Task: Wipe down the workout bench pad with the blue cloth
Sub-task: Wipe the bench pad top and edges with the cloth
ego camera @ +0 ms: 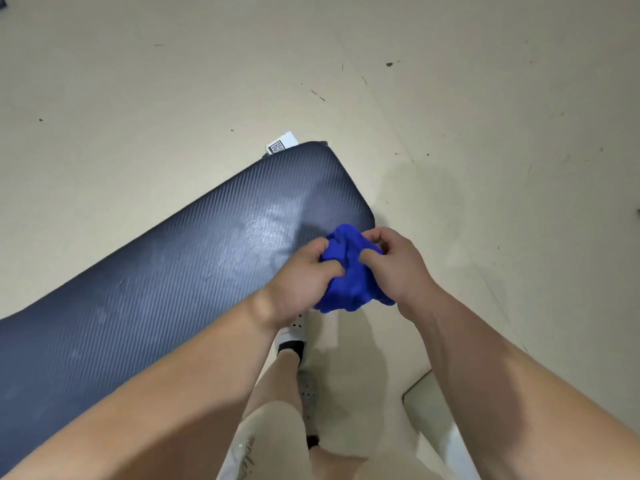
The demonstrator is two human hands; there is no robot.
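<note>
A bunched bright blue cloth point(349, 271) sits between both hands, held in the air just past the near right corner of the bench pad. My left hand point(301, 278) grips its left side with curled fingers. My right hand point(394, 265) pinches its upper right part. The dark navy ribbed bench pad point(180, 258) runs diagonally from the lower left to the upper middle, with a shiny pale patch on its surface near the cloth.
Beige floor with small dark marks surrounds the pad. A white tag with a QR code point(281, 144) sticks out at the pad's far end. My legs and white perforated shoes point(294, 334) stand below the hands. A pale flat object point(436, 410) lies at lower right.
</note>
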